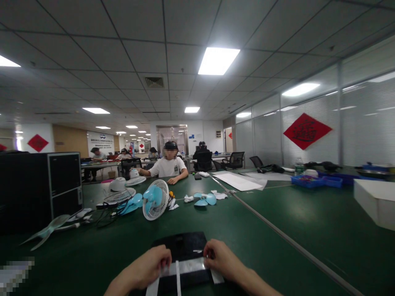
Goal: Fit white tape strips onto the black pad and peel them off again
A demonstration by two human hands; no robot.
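Observation:
A flat black object, perhaps a case or pouch, lies on the green table in front of me. Across it runs a shiny, pale, see-through strip; its exact kind I cannot tell. At the strip's left end my left hand is closed, with its fingers pinched. My right hand pinches the opposite end. A narrow white strip crosses below, and white pieces stick out under the right hand and beneath the left. The fingertips of both hands are partly hidden.
Ahead stand a white fan head with light-blue blades, a loose blue fan blade and tangled cables. A black computer case is at left. Blue trays and a white box are at right. A person sits opposite.

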